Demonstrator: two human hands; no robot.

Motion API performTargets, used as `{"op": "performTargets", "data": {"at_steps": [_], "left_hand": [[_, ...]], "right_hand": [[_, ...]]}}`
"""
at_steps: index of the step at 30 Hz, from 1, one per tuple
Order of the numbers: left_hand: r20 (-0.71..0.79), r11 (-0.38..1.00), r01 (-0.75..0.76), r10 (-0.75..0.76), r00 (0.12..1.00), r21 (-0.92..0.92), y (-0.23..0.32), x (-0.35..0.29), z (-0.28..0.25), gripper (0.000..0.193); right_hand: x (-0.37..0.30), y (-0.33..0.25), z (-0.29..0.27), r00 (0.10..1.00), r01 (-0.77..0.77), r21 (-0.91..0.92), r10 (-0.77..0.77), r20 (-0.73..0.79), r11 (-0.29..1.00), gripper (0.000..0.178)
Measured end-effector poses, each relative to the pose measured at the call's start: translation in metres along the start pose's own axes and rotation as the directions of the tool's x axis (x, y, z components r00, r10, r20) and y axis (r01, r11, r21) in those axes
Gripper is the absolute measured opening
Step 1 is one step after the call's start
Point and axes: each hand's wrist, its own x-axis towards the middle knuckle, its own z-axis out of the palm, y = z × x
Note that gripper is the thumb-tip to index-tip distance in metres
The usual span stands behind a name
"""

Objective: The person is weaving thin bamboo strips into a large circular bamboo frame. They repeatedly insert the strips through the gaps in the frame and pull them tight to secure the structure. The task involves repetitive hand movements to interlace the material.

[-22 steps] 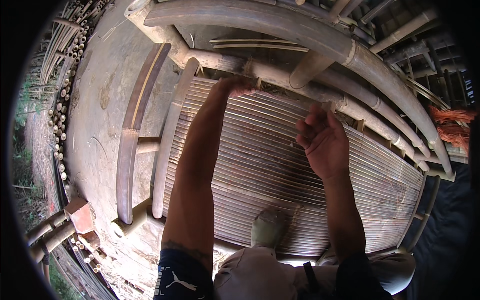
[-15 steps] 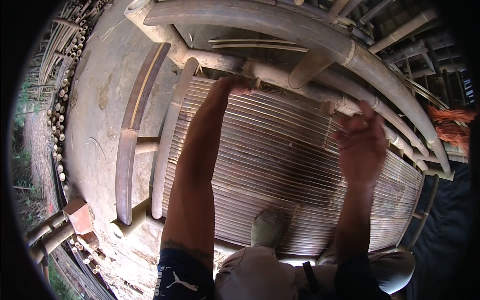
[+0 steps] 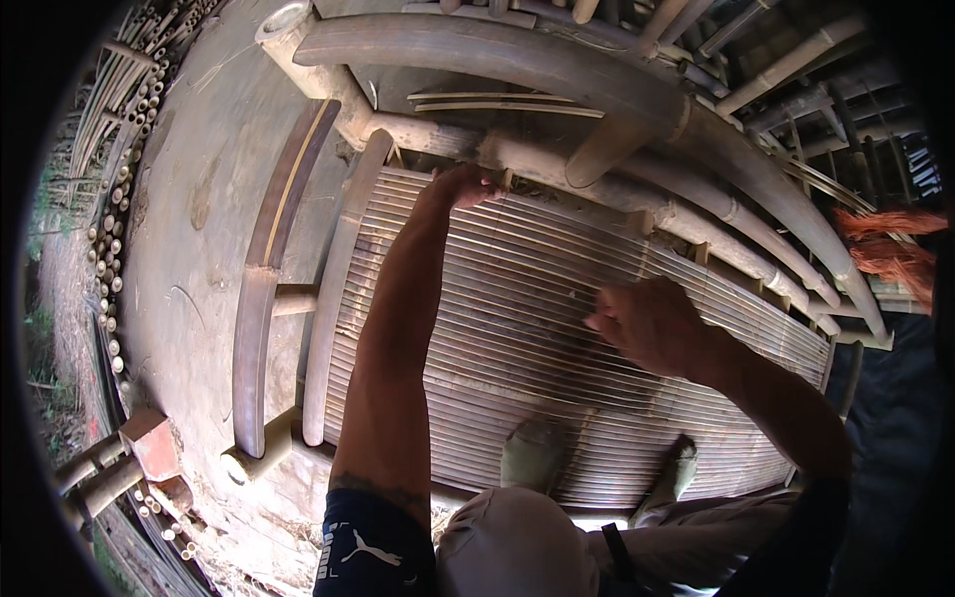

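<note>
A bench seat of narrow bamboo slats (image 3: 497, 289) spreads beneath both arms. At its far edge, near the far-left corner, my left hand (image 3: 468, 186) rests with curled fingers, beside a small pale bamboo peg (image 3: 508, 180) on the back rail. What those fingers grip is too small to make out. My right hand (image 3: 647, 316) hovers above the middle of the slats, its fingers closed and slightly blurred; anything inside them is hidden. A thick round bamboo rail (image 3: 542, 159) runs along the far edge of the slats.
A bamboo armrest (image 3: 261, 298) flanks the slats on the left. Above the far side arches a thick bamboo backrest pole (image 3: 517, 50). My shoes (image 3: 532, 453) stand on the slats. Orange fibre (image 3: 890, 249) hangs at right; a brick (image 3: 151, 445) and stacked bamboo (image 3: 114, 229) lie at left.
My right hand has swung left and inward from the right side of the bench, and its raised, spread fingers have closed. My left hand stays at the far edge.
</note>
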Motion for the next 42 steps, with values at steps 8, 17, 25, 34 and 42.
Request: {"op": "performTargets", "data": {"at_steps": [8,17,25,34,42], "left_hand": [[-0.182,0.996,-0.040,0.054,0.982,0.083,0.043,-0.015,0.013,0.033],[-0.462,0.858,0.094,0.176,0.869,0.504,0.042,-0.080,0.054,0.071],[-0.475,0.891,-0.012,0.253,0.843,0.453,0.080,-0.166,0.113,0.067],[-0.381,0.781,-0.247,0.521,0.764,0.574,0.210,-0.184,0.029,0.046],[-0.372,0.542,-0.502,0.836,0.403,0.674,0.456,-0.059,-0.049,0.032]], "right_hand": [[-0.012,0.030,-0.030,0.979,-0.188,-0.052,0.192,0.072,0.981,0.042],[-0.111,0.010,-0.061,0.911,-0.254,0.246,0.146,0.385,0.936,0.057],[-0.279,0.129,-0.055,0.723,-0.652,0.291,0.689,-0.037,0.700,0.046],[-0.244,0.249,-0.179,0.611,-0.774,-0.102,0.695,-0.379,0.625,0.029],[-0.229,0.363,-0.185,-0.203,-0.211,0.490,0.453,-0.868,0.846,0.090]]}}
